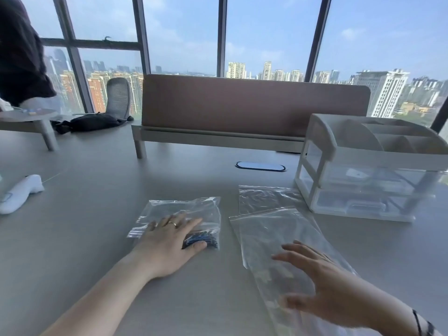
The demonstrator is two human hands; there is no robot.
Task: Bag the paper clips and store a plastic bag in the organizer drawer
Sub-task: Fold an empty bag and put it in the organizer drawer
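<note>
A small clear zip bag (194,209) lies flat on the grey desk, with a clump of dark blue paper clips (202,238) in its near right corner. My left hand (167,241) rests flat on this bag, fingers spread, thumb beside the clips. To the right lies a larger empty clear bag (271,236), and another empty bag (264,197) lies behind it. My right hand (322,284) hovers open just above the larger bag, fingers apart. The white organizer (322,151) with clear drawers (358,202) stands at the right, both drawers pushed in.
A brown divider panel (242,103) runs across the back of the desk, with a cable port (260,166) in front of it. A white soft object (19,192) lies at the left edge. A chair, a dark bag and a small table stand beyond the desk on the left.
</note>
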